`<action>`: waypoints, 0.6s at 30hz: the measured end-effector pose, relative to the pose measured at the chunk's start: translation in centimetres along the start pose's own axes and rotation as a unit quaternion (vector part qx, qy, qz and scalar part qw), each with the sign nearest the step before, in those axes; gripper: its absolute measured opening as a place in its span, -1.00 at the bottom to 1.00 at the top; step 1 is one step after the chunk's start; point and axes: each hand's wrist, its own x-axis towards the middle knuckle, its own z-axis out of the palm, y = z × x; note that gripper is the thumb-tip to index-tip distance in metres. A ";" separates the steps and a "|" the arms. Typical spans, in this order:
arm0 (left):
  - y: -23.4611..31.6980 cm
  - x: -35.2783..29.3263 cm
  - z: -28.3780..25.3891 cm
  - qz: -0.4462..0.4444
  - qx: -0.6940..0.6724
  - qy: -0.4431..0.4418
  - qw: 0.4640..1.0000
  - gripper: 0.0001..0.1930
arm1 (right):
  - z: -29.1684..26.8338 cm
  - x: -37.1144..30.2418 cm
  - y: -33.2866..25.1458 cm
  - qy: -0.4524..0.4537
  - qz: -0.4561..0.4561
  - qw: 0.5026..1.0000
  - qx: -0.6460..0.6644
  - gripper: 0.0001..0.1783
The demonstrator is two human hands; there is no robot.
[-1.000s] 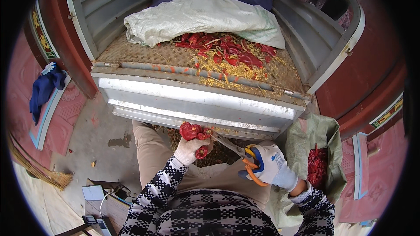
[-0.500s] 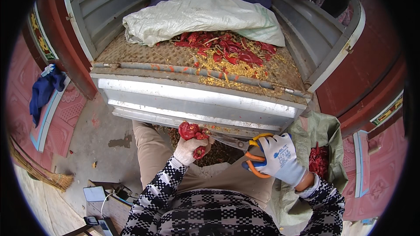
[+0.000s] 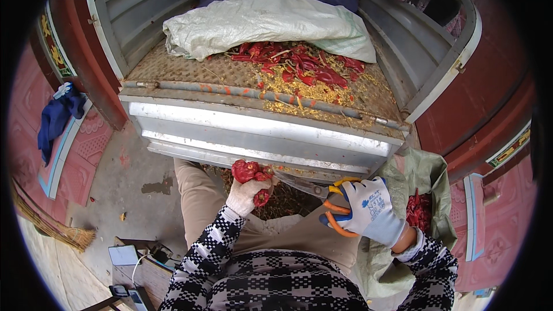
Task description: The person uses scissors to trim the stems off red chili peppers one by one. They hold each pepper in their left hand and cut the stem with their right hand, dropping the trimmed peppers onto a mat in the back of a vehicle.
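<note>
Clutches red peppers (image 3: 246,171) in the gloved left hand (image 3: 243,196), grips orange-and-yellow-handled shears (image 3: 317,190) in the gloved right hand (image 3: 374,207).
Closes the left fingers around the peppers, with red flesh poking out above and below them. Hooks the right fingers round the spread handles, blades aimed at the left fingertips; cannot tell about contact there. Just right of the right fingers, an open green sack (image 3: 435,167) with dried peppers (image 3: 419,210); beyond all the fingers, a metal cargo bed (image 3: 253,129).
</note>
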 end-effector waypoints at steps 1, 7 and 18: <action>0.0 0.0 0.0 0.007 -0.013 -0.003 1.000 -0.61 | 0.0 0.0 0.0 0.001 -0.001 1.000 -0.001 -0.22; 0.5 -0.4 0.7 0.020 0.116 -0.008 0.993 -0.61 | -0.2 0.1 -0.1 -0.016 -0.008 1.000 -0.025 -0.22; -1.4 0.6 -1.5 0.103 0.043 -0.021 0.993 -0.64 | 1.9 0.7 -1.8 0.009 0.020 1.000 -0.022 -0.28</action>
